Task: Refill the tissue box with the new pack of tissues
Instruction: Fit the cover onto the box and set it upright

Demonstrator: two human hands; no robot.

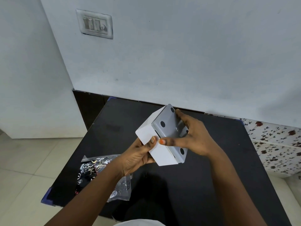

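Right hand (pixel 193 136) is spread over the grey plastic base panel (pixel 169 128) with its round dark feet, thumb pressed along the near edge, fingers hooked over the far one, so it is clamped on that panel. Left hand (pixel 138 154) cups the white rectangular tissue box (pixel 161 154) from below and the side, thumb flat on the white wall right beside the right thumb. The box is turned bottom-up, held in the air above the black surface (pixel 211 185).

Looks like the base is being worked at the seam. The risk: it pops free all at once and the panel or box slips out and drops on the surface. Prying one-sided could jam the panel crooked, or bend whatever holds it; that part is hidden.

Below and left of the left wrist lies the crinkled clear plastic tissue pack with black print (pixel 101 170), on the surface's near corner. A swinging forearm could brush it over the edge to the floor.
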